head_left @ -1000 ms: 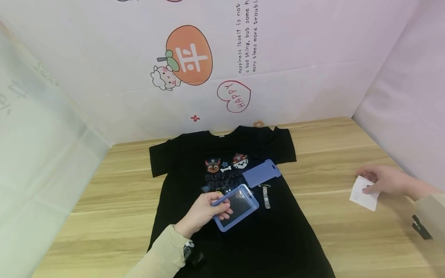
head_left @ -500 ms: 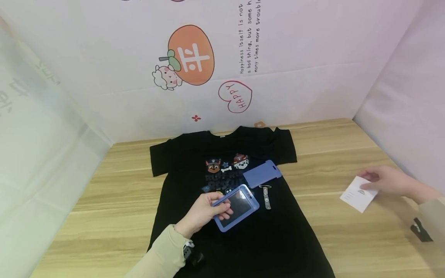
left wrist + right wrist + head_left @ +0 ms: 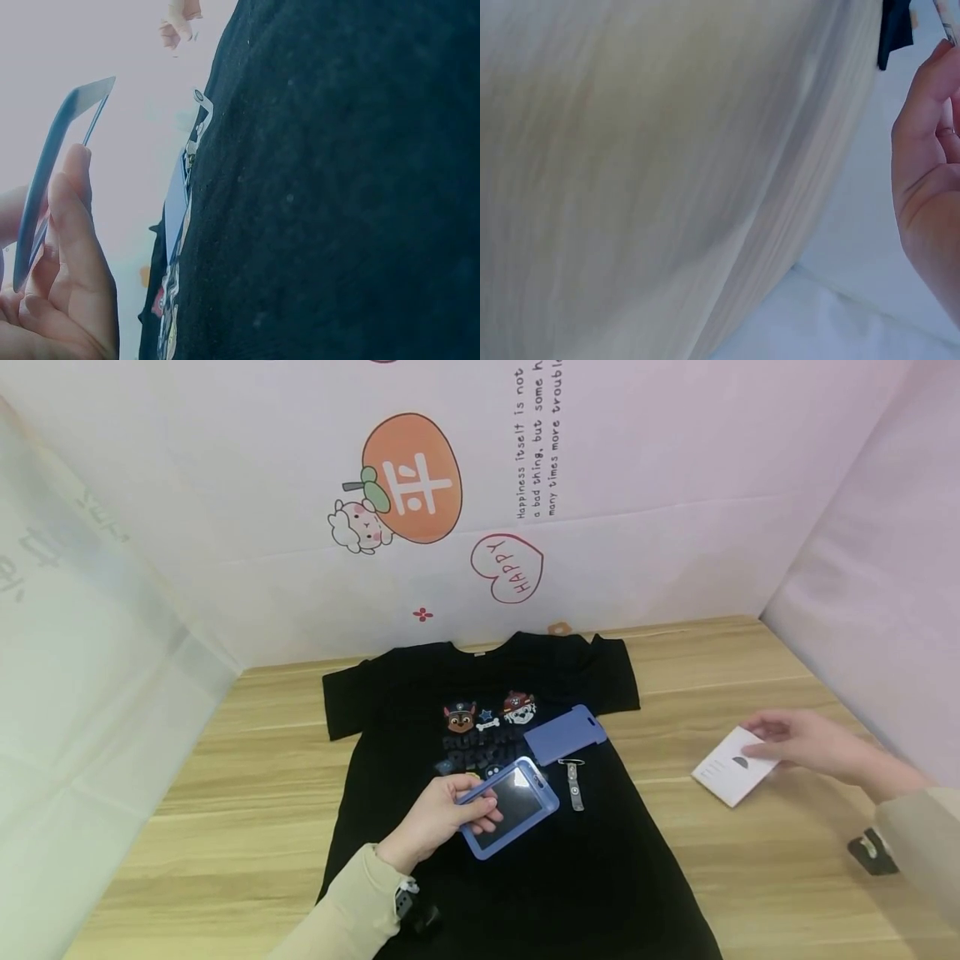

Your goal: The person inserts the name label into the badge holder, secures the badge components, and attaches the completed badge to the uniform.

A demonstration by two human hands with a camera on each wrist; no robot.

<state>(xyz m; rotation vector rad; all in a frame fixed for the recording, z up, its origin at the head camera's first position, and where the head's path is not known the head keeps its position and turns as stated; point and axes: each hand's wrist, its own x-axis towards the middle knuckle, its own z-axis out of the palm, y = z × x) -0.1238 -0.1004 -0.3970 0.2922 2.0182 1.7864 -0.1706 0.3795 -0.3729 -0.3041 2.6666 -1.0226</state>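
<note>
Your left hand (image 3: 438, 814) pinches the frame (image 3: 517, 830) above the shirt (image 3: 592, 877); your right hand (image 3: 813, 747) pinches the card (image 3: 726, 770) between shirt and the table's (image 3: 712, 693) right edge. Take the card (light, likely easily creased) by its edges, the stiff, probably slick frame by its rim.

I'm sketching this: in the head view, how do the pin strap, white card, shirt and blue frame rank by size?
1. Black shirt
2. Blue frame, perhaps nearer the camera
3. White card
4. Pin strap
</note>
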